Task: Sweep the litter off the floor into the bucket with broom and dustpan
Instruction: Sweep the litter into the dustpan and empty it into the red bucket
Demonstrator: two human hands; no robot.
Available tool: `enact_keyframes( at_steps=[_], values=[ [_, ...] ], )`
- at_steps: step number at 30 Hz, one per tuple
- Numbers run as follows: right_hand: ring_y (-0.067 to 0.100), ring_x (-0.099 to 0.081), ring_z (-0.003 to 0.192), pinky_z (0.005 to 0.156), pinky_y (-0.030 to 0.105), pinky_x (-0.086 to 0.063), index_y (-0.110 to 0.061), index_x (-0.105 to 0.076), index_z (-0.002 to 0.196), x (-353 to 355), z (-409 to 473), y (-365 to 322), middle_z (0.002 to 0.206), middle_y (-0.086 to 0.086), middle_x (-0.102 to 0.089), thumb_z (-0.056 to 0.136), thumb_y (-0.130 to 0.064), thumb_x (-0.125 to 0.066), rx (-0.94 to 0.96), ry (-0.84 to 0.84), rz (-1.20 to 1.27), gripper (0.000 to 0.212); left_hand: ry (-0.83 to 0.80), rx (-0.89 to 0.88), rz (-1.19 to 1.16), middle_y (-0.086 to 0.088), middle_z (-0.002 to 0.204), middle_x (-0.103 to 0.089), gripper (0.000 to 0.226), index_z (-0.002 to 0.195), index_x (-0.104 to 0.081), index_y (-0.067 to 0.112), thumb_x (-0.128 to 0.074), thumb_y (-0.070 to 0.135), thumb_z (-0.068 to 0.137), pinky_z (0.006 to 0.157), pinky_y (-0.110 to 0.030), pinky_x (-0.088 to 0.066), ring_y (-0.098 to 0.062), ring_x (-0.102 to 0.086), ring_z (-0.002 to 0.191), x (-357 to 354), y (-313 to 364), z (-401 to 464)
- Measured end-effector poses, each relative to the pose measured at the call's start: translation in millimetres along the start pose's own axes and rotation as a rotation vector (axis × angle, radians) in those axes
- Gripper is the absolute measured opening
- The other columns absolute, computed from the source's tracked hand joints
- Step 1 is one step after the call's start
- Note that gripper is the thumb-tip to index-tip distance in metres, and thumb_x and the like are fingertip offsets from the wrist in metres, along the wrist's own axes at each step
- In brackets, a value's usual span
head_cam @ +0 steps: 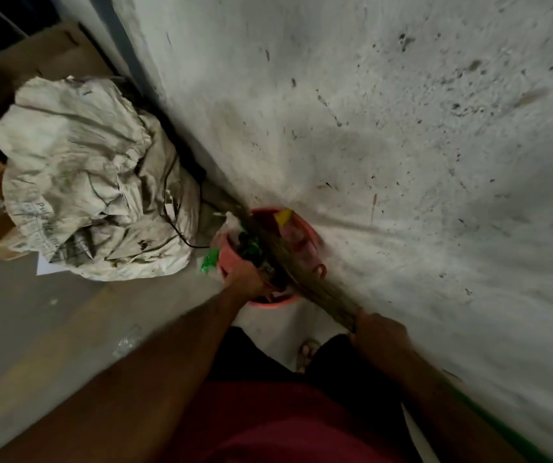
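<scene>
I judged the work to be at the emptying step, litter going into the red bucket (305,228), which stood on the floor against the pale wall (402,128), just beside a crumpled white sack (84,182); my left hand (246,279) was at the near rim, fingers curled down into or over it, though blur hid what they gripped; my right hand (377,332) was wrapped tight round the broom (305,279), its bristles lying across the bucket's mouth; no dustpan could be made out; the next move, I judged, called for pressing the litter down without tipping the bucket.
</scene>
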State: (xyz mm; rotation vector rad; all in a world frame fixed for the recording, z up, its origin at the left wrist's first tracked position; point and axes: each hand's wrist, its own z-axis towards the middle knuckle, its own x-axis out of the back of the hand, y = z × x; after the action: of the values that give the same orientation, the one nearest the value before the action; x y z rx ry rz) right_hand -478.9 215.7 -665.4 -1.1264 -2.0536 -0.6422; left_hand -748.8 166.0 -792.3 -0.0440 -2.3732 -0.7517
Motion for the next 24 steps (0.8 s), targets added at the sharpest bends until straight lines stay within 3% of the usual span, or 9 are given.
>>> enact_keyframes(
  at_steps=[2, 4, 6, 8, 10, 14, 18, 21, 24],
  values=[
    [0.021, -0.066, 0.098, 0.072, 0.031, -0.048, -0.022, -0.049, 0.13, -7.7, 13.5, 11.5, 0.11, 0.002, -0.065, 0.097, -0.043, -0.047, -0.008, -0.027, 0.039, 0.039, -0.084, -0.014, 0.234, -0.009, 0.126, -0.058, 0.152, 0.143, -0.041, 0.018, -0.081, 0.07, 0.006, 0.096, -0.042, -0.051, -0.03, -0.06, 0.112, -4.6, 6.4, 5.3],
    [0.023, -0.064, 0.106, 0.079, 0.032, -0.049, -0.019, -0.047, 0.133, -11.6, 14.7, 26.8, 0.119, 0.005, -0.063, 0.097, -0.049, -0.048, -0.019, -0.042, 0.116, 0.046, -0.14, -0.008, 0.393, -0.007, 0.111, -0.066, 0.11, 0.111, -0.064, 0.013, -0.072, 0.083, 0.026, 0.091, -0.04, -0.054, -0.029, -0.065, 0.104, -3.6, 16.3, -8.7],
    [0.024, -0.062, 0.109, 0.084, 0.033, -0.049, -0.016, -0.045, 0.134, -10.2, 7.2, 41.9, 0.123, 0.008, -0.061, 0.097, -0.052, -0.046, -0.023, -0.065, 0.178, 0.051, -0.075, 0.011, 0.504, -0.009, 0.106, -0.069, 0.065, 0.089, -0.064, 0.007, -0.079, 0.062, 0.061, 0.086, -0.039, -0.055, -0.03, -0.066, 0.101, 4.5, 34.9, -40.3],
    [0.024, -0.062, 0.108, 0.085, 0.033, -0.049, -0.015, -0.041, 0.138, -4.9, -6.0, 56.4, 0.125, 0.008, -0.061, 0.098, -0.05, -0.046, -0.011, -0.07, 0.236, 0.053, -0.061, -0.055, 0.596, -0.011, 0.107, -0.069, 0.037, 0.095, -0.07, 0.007, -0.077, 0.037, 0.076, 0.077, -0.038, -0.055, -0.031, -0.066, 0.101, 7.9, 42.9, -59.3],
    [0.023, -0.061, 0.111, 0.089, 0.033, -0.049, -0.015, -0.033, 0.147, 2.4, -20.7, 68.9, 0.13, 0.009, -0.059, 0.099, -0.045, -0.048, 0.01, -0.047, 0.285, 0.059, -0.065, -0.083, 0.662, -0.009, 0.105, -0.067, 0.031, 0.094, -0.074, 0.011, -0.08, 0.032, 0.072, 0.07, -0.033, -0.053, -0.029, -0.066, 0.098, 12.0, 48.9, -73.1],
    [0.019, -0.053, 0.125, 0.1, 0.027, -0.041, -0.017, -0.013, 0.156, 18.7, -45.7, 89.2, 0.144, 0.008, -0.049, 0.101, -0.037, -0.046, 0.038, -0.044, 0.31, 0.067, -0.043, -0.049, 0.679, -0.012, 0.117, -0.062, 0.026, 0.095, -0.075, 0.014, -0.079, 0.029, 0.074, 0.072, -0.032, -0.053, -0.028, -0.066, 0.099, 18.6, 57.7, -94.9],
    [0.016, -0.056, 0.12, 0.091, 0.022, -0.042, -0.026, -0.002, 0.157, 32.3, -65.6, 102.0, 0.14, 0.005, -0.052, 0.103, -0.036, -0.044, 0.072, -0.014, 0.263, 0.068, -0.011, -0.044, 0.693, -0.012, 0.122, -0.061, 0.03, 0.11, -0.068, 0.015, -0.07, 0.024, 0.082, 0.08, -0.036, -0.053, -0.031, -0.065, 0.106, 31.3, 55.6, -110.9],
    [0.015, -0.057, 0.115, 0.081, 0.023, -0.042, -0.029, -0.012, 0.156, 40.2, -78.5, 106.4, 0.136, 0.001, -0.053, 0.103, -0.038, -0.042, 0.074, 0.037, 0.178, 0.061, 0.003, -0.042, 0.691, -0.012, 0.13, -0.058, 0.033, 0.12, -0.062, 0.016, -0.061, 0.019, 0.088, 0.089, -0.041, -0.051, -0.031, -0.061, 0.115, 41.5, 44.8, -119.9],
    [0.006, -0.053, 0.085, 0.057, 0.016, -0.027, -0.029, -0.025, 0.153, 39.8, -93.4, 102.8, 0.122, -0.003, -0.054, 0.104, -0.031, -0.038, 0.059, 0.076, 0.103, 0.051, 0.031, -0.029, 0.68, -0.011, 0.138, -0.048, 0.037, 0.128, -0.056, 0.019, -0.056, 0.016, 0.091, 0.093, -0.041, -0.049, -0.03, -0.058, 0.12, 52.3, 31.3, -126.9]
  ],
)
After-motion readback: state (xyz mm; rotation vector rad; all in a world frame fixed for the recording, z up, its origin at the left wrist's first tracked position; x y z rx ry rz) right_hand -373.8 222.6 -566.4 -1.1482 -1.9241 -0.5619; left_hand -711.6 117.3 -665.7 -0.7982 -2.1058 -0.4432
